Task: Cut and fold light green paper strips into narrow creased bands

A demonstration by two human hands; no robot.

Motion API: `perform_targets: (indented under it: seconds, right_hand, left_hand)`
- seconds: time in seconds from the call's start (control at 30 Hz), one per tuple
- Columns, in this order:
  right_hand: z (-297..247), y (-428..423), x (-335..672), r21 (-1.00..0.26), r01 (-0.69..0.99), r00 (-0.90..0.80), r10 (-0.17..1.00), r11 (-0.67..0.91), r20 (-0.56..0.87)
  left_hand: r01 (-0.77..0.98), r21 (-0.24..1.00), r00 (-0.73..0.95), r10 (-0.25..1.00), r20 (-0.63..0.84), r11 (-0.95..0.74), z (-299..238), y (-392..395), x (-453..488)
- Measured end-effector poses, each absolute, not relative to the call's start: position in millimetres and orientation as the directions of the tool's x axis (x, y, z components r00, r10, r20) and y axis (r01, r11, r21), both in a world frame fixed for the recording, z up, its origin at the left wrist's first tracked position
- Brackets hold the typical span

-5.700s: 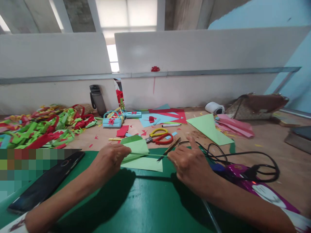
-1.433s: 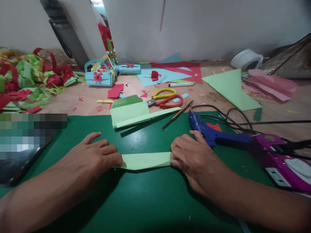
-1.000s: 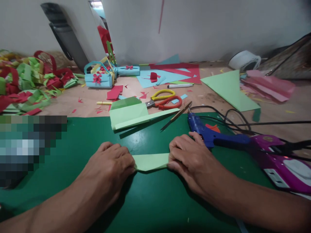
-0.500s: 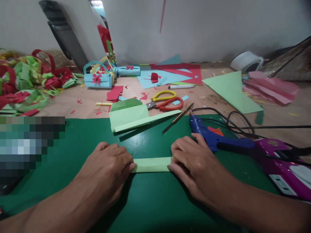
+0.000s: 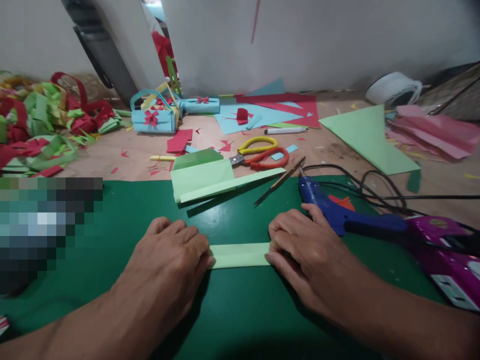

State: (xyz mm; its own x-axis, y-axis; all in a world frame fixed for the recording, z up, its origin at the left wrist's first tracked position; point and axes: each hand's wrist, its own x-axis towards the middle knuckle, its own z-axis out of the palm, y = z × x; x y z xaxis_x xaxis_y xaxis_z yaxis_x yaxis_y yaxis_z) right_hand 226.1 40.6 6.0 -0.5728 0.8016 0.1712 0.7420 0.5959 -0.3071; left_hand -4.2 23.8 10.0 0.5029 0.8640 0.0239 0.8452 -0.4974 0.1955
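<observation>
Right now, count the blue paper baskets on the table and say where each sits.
2. One blue basket with a red bow stands behind the scissors, left; a second, flatter one lies just right of it. The scrap pile may hide more.

One scissors (image 5: 262,153), one glue gun (image 5: 337,212), two blue paper baskets (image 5: 153,116)

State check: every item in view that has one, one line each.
light green paper strip: folded flat on the green mat, pinned at both ends
left hand: pressing the strip's left end
right hand: pressing its right end
scissors: shut, lying flat
glue gun: lying on its side, corded
blue paper basket: upright
</observation>
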Motion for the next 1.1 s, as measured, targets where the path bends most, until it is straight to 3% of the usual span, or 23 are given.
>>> perform_targets:
  seconds: [0.3,0.67,1.1]
  right_hand:
    - [7,42,226,-0.289,0.742,-0.582,0.795,0.605,0.170]
    - [6,43,228,-0.315,0.728,-0.590,0.790,0.609,0.165]
    - [13,42,224,-0.278,0.774,-0.591,0.806,0.569,0.006]
  left_hand:
    - [0.847,0.178,0.518,0.852,-0.068,-0.501,17,26,-4]
    - [0.835,0.110,0.546,0.837,-0.032,-0.540,14,27,-6]
    - [0.833,0.156,0.546,0.834,-0.077,-0.531,16,28,-4]
